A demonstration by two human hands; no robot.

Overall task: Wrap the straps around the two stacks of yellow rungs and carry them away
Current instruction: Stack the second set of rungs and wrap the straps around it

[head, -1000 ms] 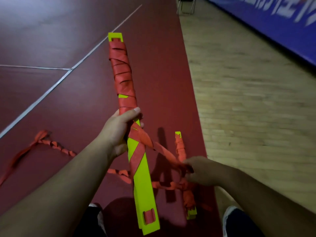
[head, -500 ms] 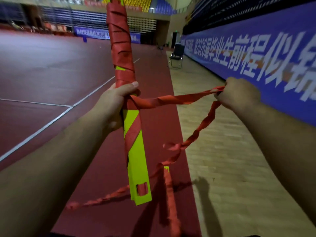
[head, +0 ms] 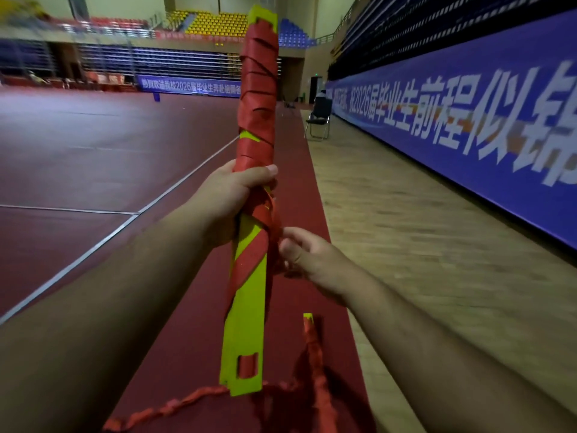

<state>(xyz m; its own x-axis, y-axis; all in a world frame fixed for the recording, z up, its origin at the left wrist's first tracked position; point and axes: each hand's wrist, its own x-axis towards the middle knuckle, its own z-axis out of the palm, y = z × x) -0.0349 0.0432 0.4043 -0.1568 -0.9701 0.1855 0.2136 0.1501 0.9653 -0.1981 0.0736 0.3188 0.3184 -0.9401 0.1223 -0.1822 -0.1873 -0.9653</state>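
Head cam view, only one angle here. The left hand (head: 231,198) is clenched around a stack of yellow rungs (head: 246,310), holding it upright right in the middle of the frame, thumb across the front. The top of the stack reaches near the upper edge of the picture and its bottom end hangs in the air above the floor.

The red strap (head: 257,98) is wound tight around the upper half of the stack, then spirals looser across the yellow just below the left hand. The right hand (head: 309,256) is just right of centre, up against the stack's right edge, fingers curled and pinching the strap there.

Lower centre-right, the second stack (head: 312,342) lies on the dark red floor (head: 93,151), mostly covered in red wrap with just a yellow tip showing. A twisted loose length of strap (head: 175,407) trails off along the floor toward the bottom left.

On the right there's wooden flooring (head: 421,245) and a long blue banner (head: 468,120) with white lettering. A folding chair (head: 318,118) sits further back, and yellow stadium seats (head: 218,23) run along the top.
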